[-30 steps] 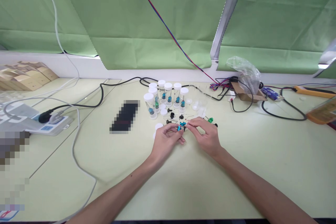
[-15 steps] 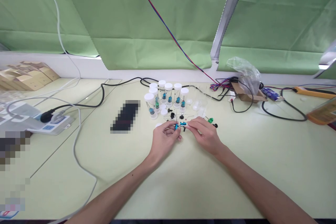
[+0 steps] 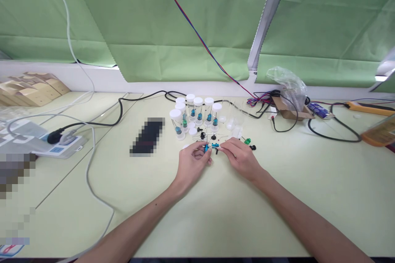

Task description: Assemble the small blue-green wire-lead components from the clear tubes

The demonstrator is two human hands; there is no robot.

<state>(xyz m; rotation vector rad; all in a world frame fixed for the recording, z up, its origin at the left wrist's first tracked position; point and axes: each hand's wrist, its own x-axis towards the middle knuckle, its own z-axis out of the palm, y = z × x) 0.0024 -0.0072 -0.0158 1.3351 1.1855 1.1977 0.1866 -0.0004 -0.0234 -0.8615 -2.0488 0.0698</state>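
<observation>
My left hand (image 3: 191,162) is closed in a pinch on a small blue metallic part (image 3: 206,148) with a thin metal rod standing up from it. Facing it, my right hand (image 3: 242,157) pinches a second blue metallic part (image 3: 215,145), which lies sideways between the hands. The two parts are close together; whether they touch is too small to tell. Behind the hands lie small black parts (image 3: 203,135) and thin metal rods. A green part (image 3: 247,141) and another black piece (image 3: 253,147) rest beyond my right hand.
Several clear vials (image 3: 199,117) with white caps, holding blue or green parts, stand behind the hands. Loose white caps (image 3: 193,131) and clear tubes (image 3: 237,121) lie nearby. A pixelated dark object (image 3: 148,135) is at left, a power strip (image 3: 66,146) farther left, an open cardboard box (image 3: 286,111) at right.
My left hand has shifted very slightly left with its blue part, widening the gap to the other part a little. My right hand stays almost still.
</observation>
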